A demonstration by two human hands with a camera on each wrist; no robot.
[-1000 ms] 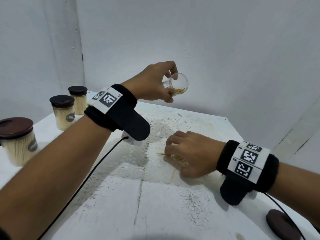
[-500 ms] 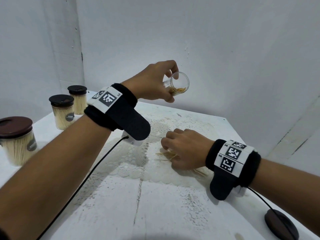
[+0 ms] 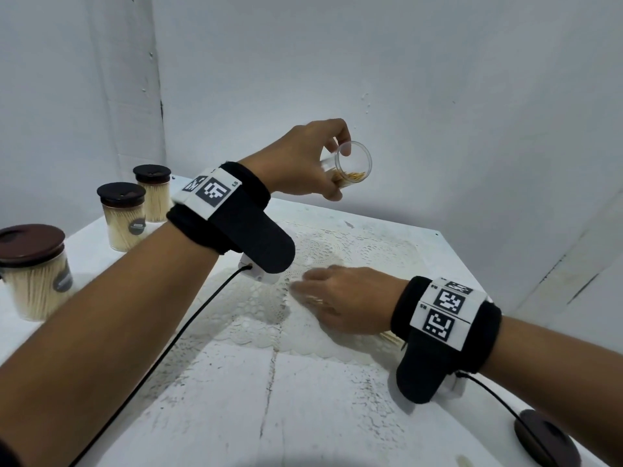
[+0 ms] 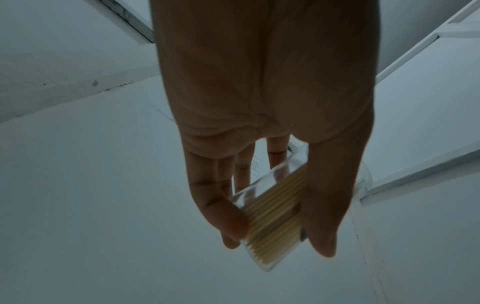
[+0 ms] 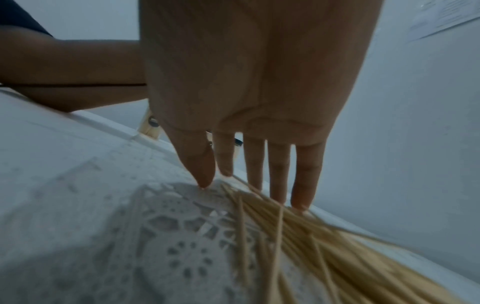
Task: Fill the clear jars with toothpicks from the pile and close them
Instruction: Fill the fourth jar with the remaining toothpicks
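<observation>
My left hand [image 3: 303,160] holds a clear jar [image 3: 350,166] in the air above the table, tilted on its side with its open mouth toward me. A layer of toothpicks [image 4: 275,216] lies inside it, between my thumb and fingers. My right hand [image 3: 337,298] lies low over the white lace doily [image 3: 256,305], fingers stretched out straight. Its fingertips [image 5: 301,203] touch the loose toothpick pile [image 5: 324,257], which spreads under the palm and wrist.
Three closed jars full of toothpicks with dark brown lids stand at the table's left: a near one [image 3: 33,271], a middle one [image 3: 123,215] and a far one [image 3: 153,192]. A loose dark lid [image 3: 546,439] lies at the front right. White walls close the back.
My right hand has slid left across the doily and its fingers have gone from curled to straight over the toothpicks. The left hand and jar have barely moved.
</observation>
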